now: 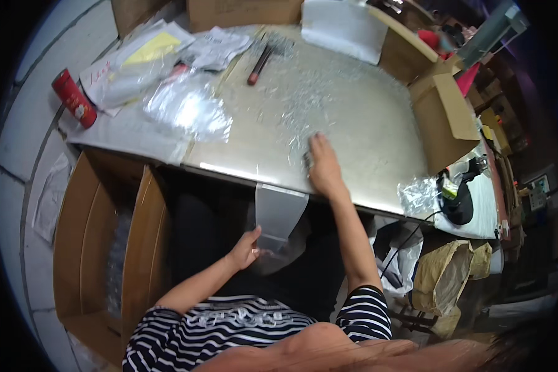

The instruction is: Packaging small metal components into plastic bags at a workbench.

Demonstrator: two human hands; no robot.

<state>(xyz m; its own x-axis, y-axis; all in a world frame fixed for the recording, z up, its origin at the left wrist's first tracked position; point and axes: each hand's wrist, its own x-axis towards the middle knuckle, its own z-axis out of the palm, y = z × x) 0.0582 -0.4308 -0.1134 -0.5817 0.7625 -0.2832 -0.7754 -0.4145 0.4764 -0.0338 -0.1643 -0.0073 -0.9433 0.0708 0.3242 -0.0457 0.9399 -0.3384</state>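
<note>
At the table's front edge, my left hand (248, 249) grips a clear plastic bag (281, 211) by its side, fingers closed on it. The bag hangs over my lap, its upper end at the table edge. My right hand (325, 167) lies on the metal tabletop (372, 155), fingers stretched forward. Beside and partly under those fingers are some small clear pieces, too small to name. More small clear pieces (307, 102) are scattered loosely across the middle of the table, farther from me.
A dark, red-ended stick-like tool (259, 67) lies at the back. Clear plastic wrap (192, 108), papers (127, 71) and a red cylinder (74, 99) are at left. An open cardboard box (149, 235) stands by my left side; another (443, 121) borders the table's right.
</note>
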